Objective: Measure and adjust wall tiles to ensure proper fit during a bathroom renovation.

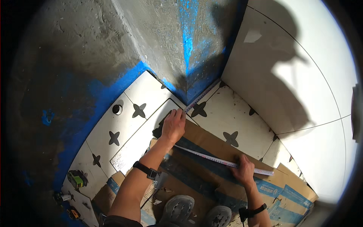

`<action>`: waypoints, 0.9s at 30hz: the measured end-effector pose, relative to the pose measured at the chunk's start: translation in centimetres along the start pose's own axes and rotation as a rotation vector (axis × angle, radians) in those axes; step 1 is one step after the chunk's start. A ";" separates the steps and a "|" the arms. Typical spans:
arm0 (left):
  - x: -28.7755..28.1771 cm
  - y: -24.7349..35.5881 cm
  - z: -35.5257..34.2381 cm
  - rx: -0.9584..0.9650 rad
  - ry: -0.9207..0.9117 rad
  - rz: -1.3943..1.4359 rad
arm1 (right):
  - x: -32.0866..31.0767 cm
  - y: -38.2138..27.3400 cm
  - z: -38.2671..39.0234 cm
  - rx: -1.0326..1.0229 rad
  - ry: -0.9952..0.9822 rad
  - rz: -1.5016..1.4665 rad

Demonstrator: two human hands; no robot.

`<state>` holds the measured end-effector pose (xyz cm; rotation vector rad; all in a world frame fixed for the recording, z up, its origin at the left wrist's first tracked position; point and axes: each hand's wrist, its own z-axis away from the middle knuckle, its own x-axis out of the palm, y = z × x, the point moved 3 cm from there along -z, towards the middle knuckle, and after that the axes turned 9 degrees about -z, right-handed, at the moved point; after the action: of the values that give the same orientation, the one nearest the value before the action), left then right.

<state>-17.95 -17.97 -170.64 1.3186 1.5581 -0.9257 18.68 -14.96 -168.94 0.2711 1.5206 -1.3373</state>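
Note:
A white measuring tape (206, 156) runs through both my hands, and its case does not show. My left hand (174, 125), fingers closed, pinches it near the foot of the projecting wall corner. From there one stretch follows the wall base up to the tiled wall on the right. The other stretch sags slightly across the cardboard to my right hand (244, 169), which is closed around it. Beyond the right hand, a short free end sticks out to the right. Under the left hand lie white floor tiles (211, 125) with dark four-petal motifs.
Cardboard sheets (200, 132) with blue bands cover the floor around my grey clogs (179, 208). A small black-and-white cylinder (117, 109) stands on the tiles. Tools, including a green-and-black one (76, 179), lie at lower left. A white tiled wall (272, 75) rises at right.

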 end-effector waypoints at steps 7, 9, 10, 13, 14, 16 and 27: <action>-0.1 0.0 -0.1 0.012 0.004 0.024 | 0.1 0.3 0.1 0.000 -0.007 -0.011; -0.1 0.0 -0.2 0.005 -0.008 0.014 | 0.3 0.5 0.1 -0.004 0.001 -0.011; 0.0 0.0 -0.1 0.006 -0.008 0.015 | 0.3 0.6 0.1 -0.009 0.009 -0.011; 0.0 -0.1 0.0 0.009 0.016 0.019 | 0.3 0.6 0.1 -0.002 -0.004 0.016; 0.0 -0.1 0.0 0.008 0.011 0.014 | 0.4 0.7 0.1 -0.002 -0.005 0.016; -0.1 -0.1 0.0 0.009 0.005 0.008 | 0.4 0.9 0.2 -0.020 0.015 -0.016; -0.3 -0.2 -0.2 -0.013 -0.051 0.076 | 0.1 0.3 0.1 0.014 -0.012 0.009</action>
<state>-18.11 -17.91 -170.29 1.3253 1.4628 -0.8935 18.91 -14.97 -169.16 0.2782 1.4989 -1.3406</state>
